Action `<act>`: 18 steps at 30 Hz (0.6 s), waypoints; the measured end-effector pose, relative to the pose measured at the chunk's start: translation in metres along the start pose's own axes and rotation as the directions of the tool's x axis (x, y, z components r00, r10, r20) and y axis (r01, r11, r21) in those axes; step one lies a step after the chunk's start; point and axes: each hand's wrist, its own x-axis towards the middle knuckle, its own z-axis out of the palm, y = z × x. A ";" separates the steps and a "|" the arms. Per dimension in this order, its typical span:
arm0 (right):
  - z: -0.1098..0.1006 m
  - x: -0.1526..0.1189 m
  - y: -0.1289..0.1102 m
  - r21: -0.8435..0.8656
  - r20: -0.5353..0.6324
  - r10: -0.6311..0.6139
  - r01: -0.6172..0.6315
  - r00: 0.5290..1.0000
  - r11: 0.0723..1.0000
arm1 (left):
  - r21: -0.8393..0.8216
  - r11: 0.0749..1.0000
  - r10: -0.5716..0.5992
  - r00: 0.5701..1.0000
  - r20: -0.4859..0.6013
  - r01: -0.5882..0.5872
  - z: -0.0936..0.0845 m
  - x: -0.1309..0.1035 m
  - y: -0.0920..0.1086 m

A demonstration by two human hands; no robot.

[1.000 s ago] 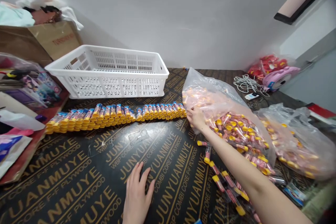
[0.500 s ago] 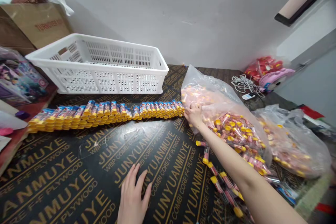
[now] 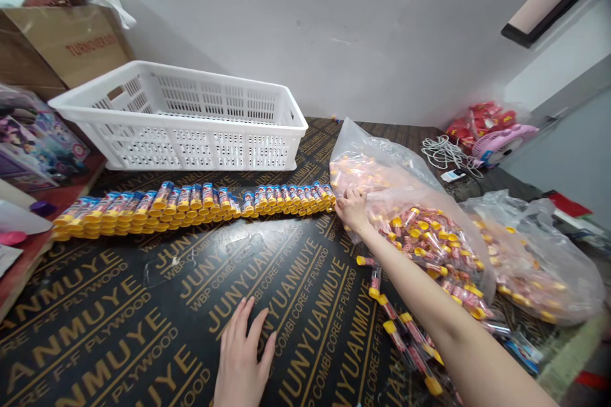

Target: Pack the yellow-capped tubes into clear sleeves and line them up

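Observation:
My left hand (image 3: 245, 350) lies on the dark printed plywood table (image 3: 191, 324), fingers stretched and a little apart, holding nothing. Farther out, my right hand (image 3: 352, 208) is at the right end of a long stacked row of small tubes (image 3: 205, 200) with yellow caps and blue-and-red labels. Its fingers are curled in against the end of the row, beside a clear plastic bag (image 3: 377, 143); whatever they grip is hidden. Many pinkish tubes with yellow caps (image 3: 424, 235) spill from the bag's mouth. Several loose tubes (image 3: 403, 337) lie below my right forearm.
Behind the row stands a white slotted plastic crate (image 3: 191, 140). A second bag of tubes (image 3: 539, 267) rests at the right. Near the wall are a white cable (image 3: 443, 154) and a pink fan (image 3: 503, 145). At the left sit a cardboard box (image 3: 71, 44) and a printed package (image 3: 35, 140).

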 end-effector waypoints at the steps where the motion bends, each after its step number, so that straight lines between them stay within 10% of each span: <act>1: 0.000 -0.001 0.000 0.008 -0.004 0.009 -0.009 1.000 1.000 | 0.000 1.000 0.000 1.000 0.002 0.000 0.000 0.000 0.000; 18: -0.001 0.012 -0.009 0.051 -0.042 0.052 -0.049 0.998 0.997 | 0.012 1.000 0.009 1.000 -0.001 -0.009 0.001 0.000 0.000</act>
